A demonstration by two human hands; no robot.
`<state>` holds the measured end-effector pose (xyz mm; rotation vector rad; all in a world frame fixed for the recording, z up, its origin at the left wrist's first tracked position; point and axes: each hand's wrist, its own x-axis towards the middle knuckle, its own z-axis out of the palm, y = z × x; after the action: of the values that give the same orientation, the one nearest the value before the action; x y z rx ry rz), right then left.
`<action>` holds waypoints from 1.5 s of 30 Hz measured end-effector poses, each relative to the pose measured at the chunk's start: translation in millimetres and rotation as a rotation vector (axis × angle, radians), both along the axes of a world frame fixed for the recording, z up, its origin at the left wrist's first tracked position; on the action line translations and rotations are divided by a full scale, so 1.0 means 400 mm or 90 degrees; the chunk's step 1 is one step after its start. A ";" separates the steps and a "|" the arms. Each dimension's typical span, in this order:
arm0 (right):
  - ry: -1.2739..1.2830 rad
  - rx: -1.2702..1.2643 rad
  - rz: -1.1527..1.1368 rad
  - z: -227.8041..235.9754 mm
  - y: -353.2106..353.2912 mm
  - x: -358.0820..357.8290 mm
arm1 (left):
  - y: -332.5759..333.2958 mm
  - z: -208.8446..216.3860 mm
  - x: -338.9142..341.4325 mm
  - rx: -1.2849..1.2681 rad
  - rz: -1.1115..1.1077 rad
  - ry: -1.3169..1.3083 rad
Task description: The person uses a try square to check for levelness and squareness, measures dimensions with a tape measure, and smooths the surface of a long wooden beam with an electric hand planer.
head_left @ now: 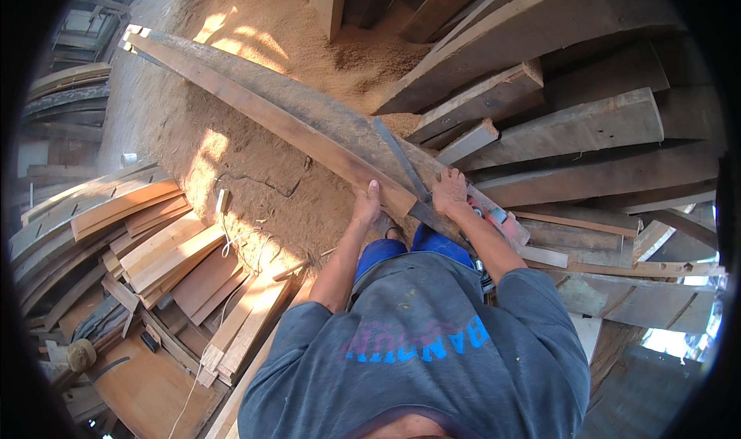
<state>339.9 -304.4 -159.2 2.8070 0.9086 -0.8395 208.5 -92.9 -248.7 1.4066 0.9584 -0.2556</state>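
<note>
Brown sawdust and soil cover the ground [255, 150], with bright patches of sunlight. Heavy timbers [571, 126] are stacked along the right side, their ends directed toward the work area. Shorter cut boards [174, 250] lie in a loose pile at the lower left. A wide, dusty support plank [332, 107] runs diagonally from the upper left to a position in front of the person. The long board [270, 125], reddish brown and narrower, lies along the near edge of the support plank; its near end is located between the two hands. A flat grey metal strip [400, 157] lies obliquely across the support plank, its lower end beside the right hand. A red and grey object [505, 224] is partly hidden by the right forearm.

Left hand [368, 202]: partly closed on the near edge of the long board, thumb uppermost; the fingers are mostly hidden. Right hand [449, 192]: back upward, fingers bent and close together, beside the strip; whether it grips anything cannot be determined.
</note>
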 end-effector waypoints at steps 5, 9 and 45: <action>-0.104 0.013 0.016 -0.090 -0.035 -0.010 | 0.013 0.052 0.025 0.009 -0.086 0.028; -0.019 -0.018 0.007 -0.027 -0.057 0.011 | -0.004 0.046 0.019 -0.025 -0.057 -0.013; -0.133 0.325 -0.328 0.285 -0.482 0.604 | -0.010 0.066 0.023 -0.014 -0.015 0.016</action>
<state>581.5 -497.3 -45.1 3.5700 0.4064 -0.3586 217.6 -96.8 -222.2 1.3983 0.9574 -0.3001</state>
